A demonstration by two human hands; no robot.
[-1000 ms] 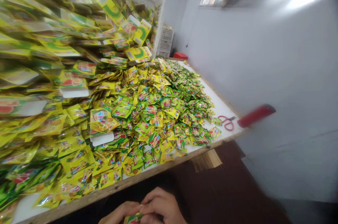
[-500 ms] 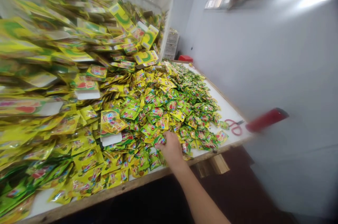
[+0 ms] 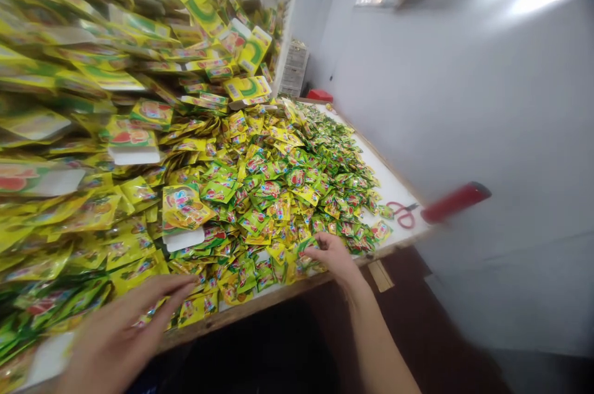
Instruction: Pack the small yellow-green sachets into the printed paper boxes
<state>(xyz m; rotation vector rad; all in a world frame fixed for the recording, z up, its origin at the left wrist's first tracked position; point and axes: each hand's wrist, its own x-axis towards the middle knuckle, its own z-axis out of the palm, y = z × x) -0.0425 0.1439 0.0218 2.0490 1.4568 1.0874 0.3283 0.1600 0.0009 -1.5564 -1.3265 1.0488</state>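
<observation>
My right hand (image 3: 336, 258) pinches a small green sachet (image 3: 306, 249) between thumb and fingers, just above the front edge of the table. Low on the left, my left hand (image 3: 123, 326) hovers over yellow sachets (image 3: 134, 267), its fingers stretched out with a gap to the thumb and nothing seen in them. Between the hands spreads a heap of green and yellow sachets (image 3: 269, 190) with fruit prints. A small yellow carton (image 3: 183, 239) with a white open flap lies on the heap, a yellow sachet resting on it.
A white plastic crate (image 3: 288, 4) full of flat yellow-green cartons (image 3: 199, 7) stands at the back left. Red-handled scissors (image 3: 406, 219) and a red cylinder (image 3: 455, 202) are at the table's right edge. A red object (image 3: 320, 95) and stacked crates (image 3: 294, 66) are farther back.
My left hand has come into view at the lower left. The right hand has moved to the right and now holds a green sachet clear of the heap. The view has shifted slightly.
</observation>
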